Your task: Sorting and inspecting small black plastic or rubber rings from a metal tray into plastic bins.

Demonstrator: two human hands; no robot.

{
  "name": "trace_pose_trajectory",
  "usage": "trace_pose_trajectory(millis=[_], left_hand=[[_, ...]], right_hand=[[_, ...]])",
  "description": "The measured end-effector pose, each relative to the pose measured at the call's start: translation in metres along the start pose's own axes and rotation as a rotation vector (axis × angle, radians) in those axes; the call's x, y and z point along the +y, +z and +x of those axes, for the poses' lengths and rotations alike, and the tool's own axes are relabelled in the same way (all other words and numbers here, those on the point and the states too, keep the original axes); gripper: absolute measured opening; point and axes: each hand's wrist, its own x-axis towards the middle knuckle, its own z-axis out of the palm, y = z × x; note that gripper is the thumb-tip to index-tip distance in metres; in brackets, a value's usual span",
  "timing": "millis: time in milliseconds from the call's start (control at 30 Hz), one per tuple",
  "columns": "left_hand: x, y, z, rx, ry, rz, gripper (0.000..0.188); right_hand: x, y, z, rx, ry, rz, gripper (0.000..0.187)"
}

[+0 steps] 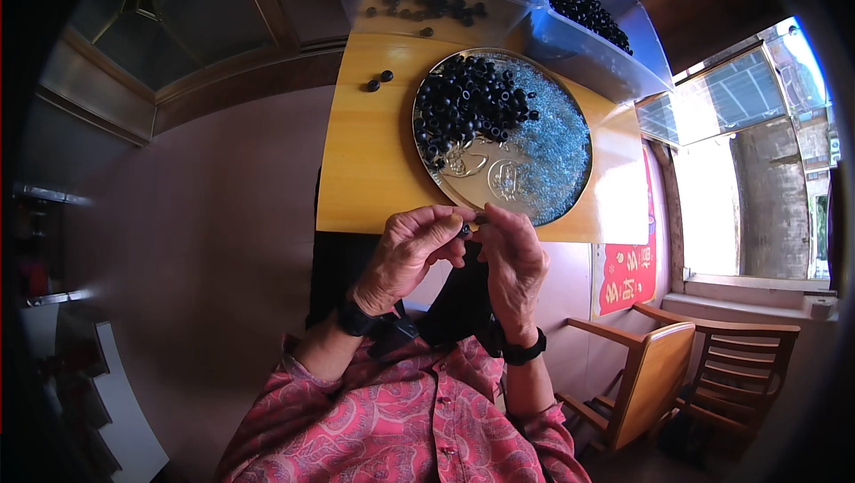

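My left hand (405, 250) is closed, thumb and fingers pinching a small round black piece (465, 230) just off the table's near edge. Right beside it, my right hand (514, 260) is closed too, its thumb and fingertips meeting the left ones at that piece. What the right fingertips hold is too small and hidden to make out. Beyond the hands lies a round metal tray (463, 187). A heap of black ring-like pieces (468, 96) covers its left and upper part, and many tiny clear-blue pieces (557, 145) spread over its right side.
The tray rests on a yellow wooden table (365, 162), with two loose black pieces (380, 81) to its left. At the back stand a clear plastic bin (512, 16) with scattered black pieces and a bluish bin (606, 64) holding many more. Wooden chairs (655, 385) stand at the right.
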Motion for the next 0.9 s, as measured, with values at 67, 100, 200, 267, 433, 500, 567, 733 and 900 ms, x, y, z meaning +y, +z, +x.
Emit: trace_pose_trajectory(millis=[67,100,200,267,433,500,567,733,900], left_hand=[[0.000,0.003,-0.002,-0.001,0.005,0.003,0.026],[0.001,0.005,-0.003,-0.003,0.007,0.003,0.026],[0.002,0.009,-0.005,-0.017,-0.002,-0.015,0.026],[0.003,0.010,-0.007,-0.020,-0.005,-0.020,0.026],[0.001,0.008,-0.010,-0.042,-0.005,-0.081,0.026],[0.001,0.009,-0.011,-0.043,0.011,-0.125,0.025],[0.000,0.008,-0.010,-0.043,0.027,-0.124,0.025],[0.001,0.007,-0.010,-0.025,0.046,-0.135,0.023],[0.001,0.007,-0.012,0.002,0.034,-0.125,0.023]], right_hand=[[-0.002,0.001,-0.004,0.035,0.084,0.082,0.024],[-0.004,0.001,-0.005,0.052,0.091,0.088,0.023],[-0.007,0.000,-0.006,0.065,0.103,0.104,0.022],[-0.006,-0.002,-0.007,0.058,0.109,0.115,0.021],[-0.010,0.000,-0.009,0.022,0.089,0.162,0.017],[-0.010,0.002,-0.011,0.024,0.021,0.124,0.016],[-0.011,0.003,-0.012,0.025,-0.048,0.086,0.016],[-0.010,0.007,-0.012,0.003,-0.151,-0.049,0.018],[-0.010,0.011,-0.014,0.023,-0.122,-0.018,0.017]])
